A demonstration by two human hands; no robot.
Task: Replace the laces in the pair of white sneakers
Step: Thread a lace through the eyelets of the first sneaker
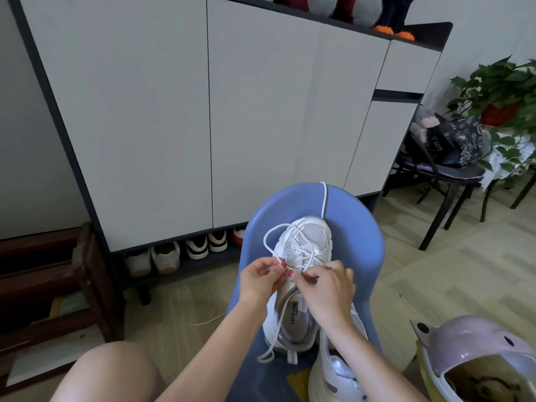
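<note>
lacing is partway done on the first sneaker [304,256], as far as i can judge: it lies on the blue chair [356,227] with its toe pointing away from me, and white lace [271,236] already crosses the lower eyelets near the toe, while the upper eyelets by the tongue look unthreaded. my left hand [261,278] pinches a stretch of the lace between thumb and fingertips at the shoe's left side, and my right hand [327,282] is curled over the eyelet row just beside it, fingers pinching what i take to be the lace tip, though the tip itself is hidden. one long loop arcs over the toe, one strand runs up over the chair's far edge, and another trails off the heel. the second sneaker [336,372] stands near me, touching the first one's heel side; i cannot tell whether it is laced, so i count it as still to do. a loose lace [207,320] lies on the wooden floor [435,271], perhaps an old one. behind the chair stands a pale cabinet [145,111] with shoes [179,253] in its open base, a potted plant [499,94] and a dark chair with a bag [446,140] to the right, and a lilac helmet [475,349] by my right arm.
</note>
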